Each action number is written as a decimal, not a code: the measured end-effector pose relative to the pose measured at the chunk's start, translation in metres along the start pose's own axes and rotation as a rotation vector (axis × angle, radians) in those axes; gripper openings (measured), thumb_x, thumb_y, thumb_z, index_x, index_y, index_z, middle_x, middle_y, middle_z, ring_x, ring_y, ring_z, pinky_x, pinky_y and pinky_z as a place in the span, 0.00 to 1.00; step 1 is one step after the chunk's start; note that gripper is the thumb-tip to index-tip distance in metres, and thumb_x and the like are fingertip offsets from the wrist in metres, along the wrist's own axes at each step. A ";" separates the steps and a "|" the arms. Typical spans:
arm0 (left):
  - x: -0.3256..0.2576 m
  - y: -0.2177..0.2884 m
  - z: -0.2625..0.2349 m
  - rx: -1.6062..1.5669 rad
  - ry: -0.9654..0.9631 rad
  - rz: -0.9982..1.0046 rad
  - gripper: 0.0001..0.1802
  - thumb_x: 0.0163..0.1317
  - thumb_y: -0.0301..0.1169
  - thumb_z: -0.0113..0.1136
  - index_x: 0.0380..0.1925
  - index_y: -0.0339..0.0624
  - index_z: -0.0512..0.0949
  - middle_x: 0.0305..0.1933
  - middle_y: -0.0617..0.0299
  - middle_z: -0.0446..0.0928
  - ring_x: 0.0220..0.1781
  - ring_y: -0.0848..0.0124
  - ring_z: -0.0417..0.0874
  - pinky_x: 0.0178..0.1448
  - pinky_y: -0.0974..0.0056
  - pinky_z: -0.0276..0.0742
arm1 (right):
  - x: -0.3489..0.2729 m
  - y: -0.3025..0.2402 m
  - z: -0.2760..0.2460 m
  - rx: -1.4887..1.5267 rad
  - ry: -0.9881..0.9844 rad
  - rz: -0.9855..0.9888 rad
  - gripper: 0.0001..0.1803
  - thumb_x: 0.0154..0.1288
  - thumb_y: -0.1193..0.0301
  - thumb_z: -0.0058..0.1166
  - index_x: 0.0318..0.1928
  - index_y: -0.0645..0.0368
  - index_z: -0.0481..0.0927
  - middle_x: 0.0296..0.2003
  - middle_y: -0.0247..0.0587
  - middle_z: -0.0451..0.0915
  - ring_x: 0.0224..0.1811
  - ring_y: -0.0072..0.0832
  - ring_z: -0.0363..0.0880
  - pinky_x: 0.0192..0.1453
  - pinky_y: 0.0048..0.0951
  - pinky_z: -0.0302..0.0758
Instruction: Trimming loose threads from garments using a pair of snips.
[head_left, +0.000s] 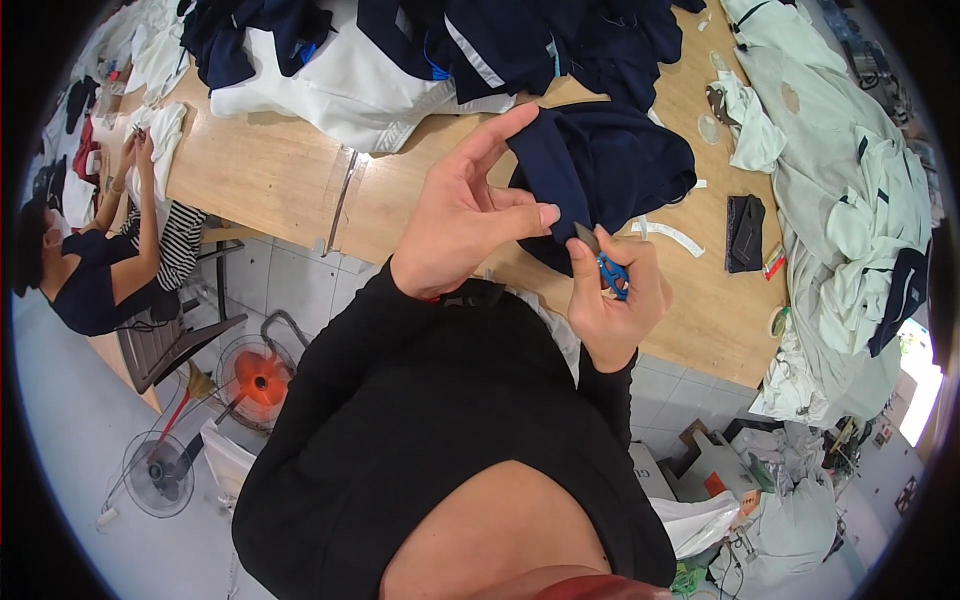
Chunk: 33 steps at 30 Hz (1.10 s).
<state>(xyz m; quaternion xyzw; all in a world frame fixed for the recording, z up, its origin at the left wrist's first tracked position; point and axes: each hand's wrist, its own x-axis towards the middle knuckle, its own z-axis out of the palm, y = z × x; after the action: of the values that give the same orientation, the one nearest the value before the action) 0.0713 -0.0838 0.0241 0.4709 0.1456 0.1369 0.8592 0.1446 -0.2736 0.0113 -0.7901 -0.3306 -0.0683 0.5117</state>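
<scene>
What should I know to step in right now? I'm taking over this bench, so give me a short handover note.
Left hand: pinching a fold of the navy garment, holding it up over the wooden table.
Right hand: gripping small blue-handled snips, blade tip at the fabric edge beside the left thumb.
Around: a heap of navy and white clothes at the table's far side, pale green garments on the right, white strips beside the garment.
Done: cannot tell how much is trimmed.
Left: likely the trim at the pinched spot.
</scene>
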 end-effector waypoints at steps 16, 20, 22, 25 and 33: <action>0.000 -0.003 -0.002 0.009 0.028 0.009 0.50 0.61 0.11 0.74 0.83 0.32 0.61 0.88 0.44 0.56 0.48 0.72 0.91 0.55 0.67 0.89 | -0.002 0.001 0.005 0.056 0.011 -0.021 0.17 0.58 0.78 0.83 0.41 0.64 0.83 0.29 0.46 0.86 0.25 0.29 0.80 0.32 0.26 0.74; 0.000 -0.001 -0.001 0.038 0.018 0.012 0.50 0.61 0.11 0.72 0.83 0.33 0.61 0.88 0.44 0.56 0.48 0.73 0.90 0.54 0.68 0.88 | -0.002 0.000 0.003 0.034 -0.015 0.008 0.17 0.58 0.78 0.82 0.41 0.65 0.83 0.29 0.46 0.86 0.25 0.29 0.81 0.32 0.27 0.75; 0.000 -0.001 0.000 0.032 0.009 0.013 0.51 0.61 0.10 0.72 0.84 0.34 0.61 0.88 0.45 0.56 0.48 0.74 0.90 0.53 0.68 0.88 | -0.002 0.000 0.003 0.026 -0.026 0.022 0.17 0.58 0.78 0.82 0.41 0.66 0.84 0.29 0.45 0.86 0.25 0.29 0.82 0.32 0.27 0.76; 0.000 -0.004 0.000 0.042 -0.003 0.027 0.52 0.60 0.09 0.70 0.84 0.36 0.60 0.88 0.47 0.56 0.48 0.74 0.90 0.53 0.68 0.88 | -0.003 0.000 0.003 -0.001 -0.016 -0.001 0.16 0.58 0.78 0.82 0.42 0.66 0.85 0.30 0.45 0.86 0.26 0.31 0.83 0.33 0.28 0.77; -0.001 -0.004 0.003 0.055 -0.006 0.029 0.54 0.58 0.07 0.69 0.85 0.37 0.59 0.89 0.50 0.55 0.47 0.75 0.89 0.53 0.69 0.87 | 0.000 -0.002 0.001 -0.061 -0.009 -0.063 0.15 0.58 0.78 0.81 0.40 0.66 0.85 0.31 0.45 0.87 0.27 0.36 0.86 0.33 0.29 0.79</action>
<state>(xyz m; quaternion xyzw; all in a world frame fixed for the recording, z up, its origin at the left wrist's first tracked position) 0.0719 -0.0887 0.0227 0.4969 0.1400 0.1438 0.8443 0.1433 -0.2726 0.0128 -0.7948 -0.3554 -0.0910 0.4835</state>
